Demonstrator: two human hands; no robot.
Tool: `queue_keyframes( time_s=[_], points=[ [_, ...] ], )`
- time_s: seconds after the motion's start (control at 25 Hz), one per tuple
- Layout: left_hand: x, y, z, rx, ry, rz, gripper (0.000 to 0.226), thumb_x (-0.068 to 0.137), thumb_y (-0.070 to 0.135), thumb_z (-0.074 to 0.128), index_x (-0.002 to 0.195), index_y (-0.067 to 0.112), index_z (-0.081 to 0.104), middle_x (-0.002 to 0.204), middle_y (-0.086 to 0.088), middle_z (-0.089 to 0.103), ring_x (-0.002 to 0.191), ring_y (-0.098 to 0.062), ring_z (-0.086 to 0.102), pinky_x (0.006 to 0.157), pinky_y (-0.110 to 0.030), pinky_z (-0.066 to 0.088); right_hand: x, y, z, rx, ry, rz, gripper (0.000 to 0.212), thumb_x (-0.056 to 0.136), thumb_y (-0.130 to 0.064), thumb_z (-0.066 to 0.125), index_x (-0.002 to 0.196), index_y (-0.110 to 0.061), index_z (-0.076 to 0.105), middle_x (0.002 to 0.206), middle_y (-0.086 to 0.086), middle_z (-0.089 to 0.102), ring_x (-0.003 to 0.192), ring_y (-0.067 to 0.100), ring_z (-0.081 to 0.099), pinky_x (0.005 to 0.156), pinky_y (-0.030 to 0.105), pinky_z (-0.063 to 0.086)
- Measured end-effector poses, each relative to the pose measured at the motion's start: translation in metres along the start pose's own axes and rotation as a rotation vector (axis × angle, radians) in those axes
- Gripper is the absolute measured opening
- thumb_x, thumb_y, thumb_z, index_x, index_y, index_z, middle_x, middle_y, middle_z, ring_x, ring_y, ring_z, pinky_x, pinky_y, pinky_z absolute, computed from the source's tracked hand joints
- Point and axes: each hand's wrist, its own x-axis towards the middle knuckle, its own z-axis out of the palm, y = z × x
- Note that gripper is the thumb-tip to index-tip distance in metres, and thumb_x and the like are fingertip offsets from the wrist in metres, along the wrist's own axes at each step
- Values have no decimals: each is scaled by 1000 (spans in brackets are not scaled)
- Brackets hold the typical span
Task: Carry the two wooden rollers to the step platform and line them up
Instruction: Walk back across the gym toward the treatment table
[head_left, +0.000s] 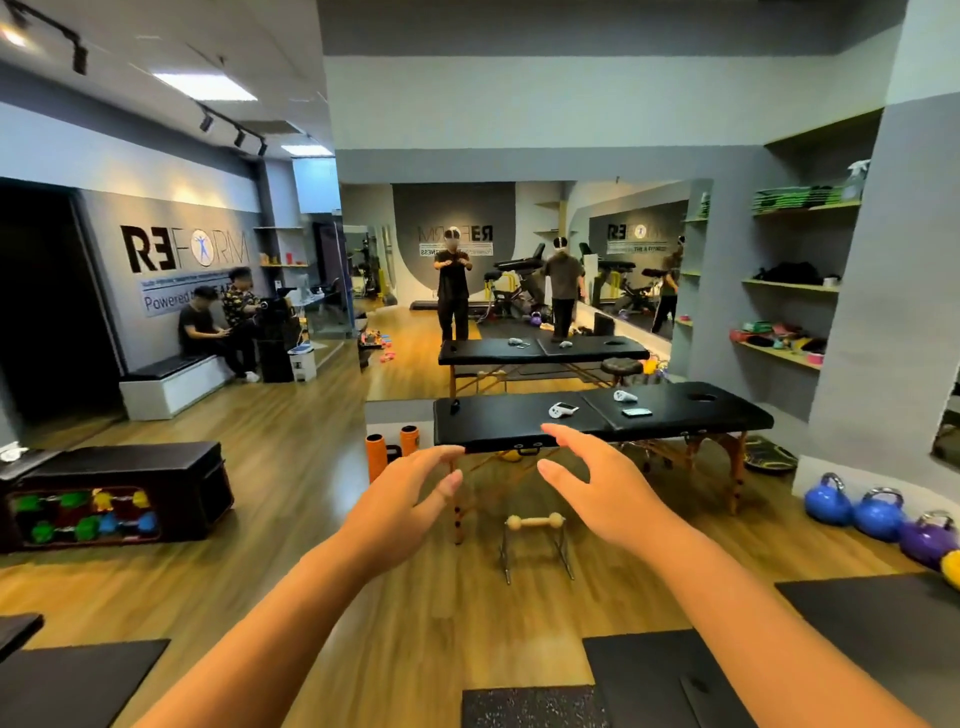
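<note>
One wooden roller (534, 522) with round ends lies across a small metal stand (535, 553) on the wood floor, in front of the black massage table (675, 421). I see no second wooden roller. My left hand (410, 499) and my right hand (597, 480) are both raised in front of me, fingers spread, palms facing each other, holding nothing. They hover above and nearer to me than the roller, apart from it. A dark speckled platform edge (530, 706) shows at the bottom of the view.
Two orange foam rollers (387, 449) stand left of the table. Blue and purple kettlebells (878, 514) line the right wall. A black box with coloured dumbbells (104, 499) sits left. Black mats (872, 613) lie near me. Two people sit on a bench (171, 379) at left.
</note>
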Motion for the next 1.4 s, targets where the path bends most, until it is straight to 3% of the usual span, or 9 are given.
queue_keyframes(
  time_s=[0.28, 0.48, 0.84, 1.04, 1.24, 1.4],
  points=[
    [157, -93, 43, -48, 43, -55, 43, 105, 43, 46, 146, 33, 51, 143, 9, 59, 128, -12, 55, 101, -32, 46, 166, 82, 39, 1, -47, -10, 55, 102, -46, 55, 154, -36, 41, 152, -7, 51, 141, 13, 43, 110, 31, 35],
    [272, -189, 75, -61, 50, -24, 44, 104, 43, 47, 147, 32, 51, 142, 8, 60, 130, -12, 54, 105, -38, 47, 277, 151, 77, 8, -6, 58, 55, 101, -46, 55, 154, -39, 40, 152, -10, 50, 142, 11, 42, 108, 29, 33],
    [470, -341, 184, -25, -190, 113, 48, 104, 41, 48, 151, 31, 45, 150, 6, 54, 138, -15, 49, 112, -40, 40, 455, 278, 164, -56, 18, 249, 56, 101, -48, 54, 154, -34, 42, 154, -7, 50, 143, 14, 42, 112, 32, 34],
    [555, -422, 262, -78, -248, 55, 50, 103, 51, 44, 151, 36, 41, 152, 6, 53, 139, -14, 48, 113, -42, 41, 538, 376, 207, -73, -17, 331, 55, 101, -46, 54, 154, -34, 43, 151, -4, 52, 140, 18, 44, 112, 34, 35],
    [642, -491, 348, -68, -299, -36, 48, 104, 37, 51, 151, 32, 44, 150, 5, 53, 138, -15, 46, 109, -30, 34, 633, 492, 261, -10, -103, 372, 54, 100, -42, 57, 152, -31, 46, 146, -1, 55, 137, 17, 46, 99, 18, 35],
    [696, -541, 416, -41, -367, -124, 48, 104, 38, 50, 151, 32, 44, 149, 2, 55, 136, -19, 47, 107, -35, 37, 690, 573, 305, 43, -164, 424, 53, 99, -43, 58, 151, -33, 48, 145, -5, 57, 137, 16, 47, 111, 35, 37]
  ],
)
